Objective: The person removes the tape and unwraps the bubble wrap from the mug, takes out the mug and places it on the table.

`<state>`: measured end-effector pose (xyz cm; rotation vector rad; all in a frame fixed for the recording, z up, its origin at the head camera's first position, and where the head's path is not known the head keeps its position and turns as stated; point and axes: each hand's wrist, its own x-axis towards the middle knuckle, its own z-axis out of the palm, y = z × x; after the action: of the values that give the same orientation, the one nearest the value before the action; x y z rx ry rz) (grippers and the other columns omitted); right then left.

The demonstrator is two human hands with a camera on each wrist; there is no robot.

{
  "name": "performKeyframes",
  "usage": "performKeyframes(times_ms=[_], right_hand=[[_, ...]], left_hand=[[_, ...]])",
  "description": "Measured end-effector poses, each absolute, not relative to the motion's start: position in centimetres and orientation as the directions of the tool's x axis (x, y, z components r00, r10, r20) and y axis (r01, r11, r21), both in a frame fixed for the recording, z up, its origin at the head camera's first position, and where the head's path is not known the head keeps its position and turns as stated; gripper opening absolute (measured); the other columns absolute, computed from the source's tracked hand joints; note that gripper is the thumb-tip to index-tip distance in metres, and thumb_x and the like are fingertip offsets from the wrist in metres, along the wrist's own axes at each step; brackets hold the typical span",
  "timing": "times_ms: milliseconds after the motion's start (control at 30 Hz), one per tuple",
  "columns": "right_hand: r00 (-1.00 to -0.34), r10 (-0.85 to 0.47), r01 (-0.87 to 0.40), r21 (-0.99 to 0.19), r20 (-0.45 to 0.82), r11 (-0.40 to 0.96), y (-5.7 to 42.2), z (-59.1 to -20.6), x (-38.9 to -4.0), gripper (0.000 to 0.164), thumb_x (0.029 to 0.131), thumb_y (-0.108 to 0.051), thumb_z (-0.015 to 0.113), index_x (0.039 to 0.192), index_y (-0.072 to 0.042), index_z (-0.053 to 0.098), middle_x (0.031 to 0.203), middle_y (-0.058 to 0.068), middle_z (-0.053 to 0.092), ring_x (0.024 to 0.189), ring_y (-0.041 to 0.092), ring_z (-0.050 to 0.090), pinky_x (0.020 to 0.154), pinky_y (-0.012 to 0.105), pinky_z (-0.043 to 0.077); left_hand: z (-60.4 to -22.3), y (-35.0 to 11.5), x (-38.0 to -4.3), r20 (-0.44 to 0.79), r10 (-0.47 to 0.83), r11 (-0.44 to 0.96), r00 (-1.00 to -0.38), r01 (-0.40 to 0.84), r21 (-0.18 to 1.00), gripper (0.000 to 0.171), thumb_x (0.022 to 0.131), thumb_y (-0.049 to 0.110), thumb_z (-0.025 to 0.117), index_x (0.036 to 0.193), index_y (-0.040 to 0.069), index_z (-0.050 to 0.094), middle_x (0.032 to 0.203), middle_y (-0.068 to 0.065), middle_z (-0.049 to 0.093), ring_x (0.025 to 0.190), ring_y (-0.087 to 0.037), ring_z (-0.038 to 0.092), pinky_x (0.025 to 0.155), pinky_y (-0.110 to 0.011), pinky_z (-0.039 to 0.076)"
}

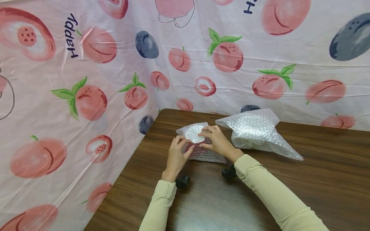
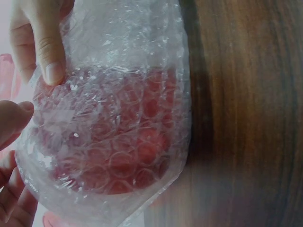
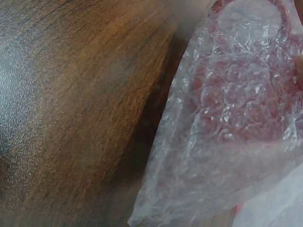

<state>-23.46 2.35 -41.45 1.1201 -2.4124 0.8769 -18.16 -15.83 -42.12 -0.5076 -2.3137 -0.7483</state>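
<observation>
A small package in clear bubble wrap (image 1: 206, 155) is between my two hands over the brown table. Through the wrap a red thing (image 2: 142, 156) shows, its exact kind blurred by the bubbles. My left hand (image 1: 177, 155) grips the package at its left side, fingers bent over the top and thumb on the near face. On the right side, my right hand (image 1: 218, 141) holds it with the thumb low and the fingers curled over the upper part. In the right wrist view the wrap's loose corner (image 3: 161, 198) flares out beside the table.
A larger bubble-wrapped bundle (image 1: 255, 130) lies to the right of my right hand, with pointed ends sticking out. The wood-grain table (image 1: 138, 189) meets a pink fruit-printed cloth (image 1: 124, 122) at its left and back edges. Dark wrist straps (image 1: 182, 182) sit on both wrists.
</observation>
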Motion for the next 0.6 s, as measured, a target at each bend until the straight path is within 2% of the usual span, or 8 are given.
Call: performKeyframes(times_ms=[333, 600], right_hand=[[-0.623, -0.570, -0.781, -0.376, 0.536, 0.499, 2.4, -41.5, -23.4, 0.038, 0.070, -0.022, 0.075, 0.104, -0.007, 0.065, 0.108, 0.013, 0.054, 0.095, 0.030, 0.045, 0.081, 0.043, 0.039], [-0.638, -0.562, -0.769, -0.388, 0.527, 0.509, 2.3, -41.3, -23.3, 0.037, 0.070, -0.019, 0.075, 0.104, -0.008, 0.065, 0.107, 0.011, 0.054, 0.095, 0.028, 0.044, 0.081, 0.042, 0.040]], left_hand=[[-42.6, -15.1, -18.2, 0.718, 0.139, 0.805, -0.682, 0.500, 0.319, 0.022, 0.065, 0.012, 0.078, 0.075, 0.007, 0.059, 0.083, -0.004, 0.049, 0.076, -0.020, 0.048, 0.065, -0.032, 0.043], [-42.5, -14.7, -18.0, 0.727, 0.136, 0.848, -0.673, 0.459, 0.266, 0.020, 0.066, 0.012, 0.075, 0.075, 0.006, 0.059, 0.083, -0.006, 0.051, 0.075, -0.021, 0.050, 0.064, -0.032, 0.044]])
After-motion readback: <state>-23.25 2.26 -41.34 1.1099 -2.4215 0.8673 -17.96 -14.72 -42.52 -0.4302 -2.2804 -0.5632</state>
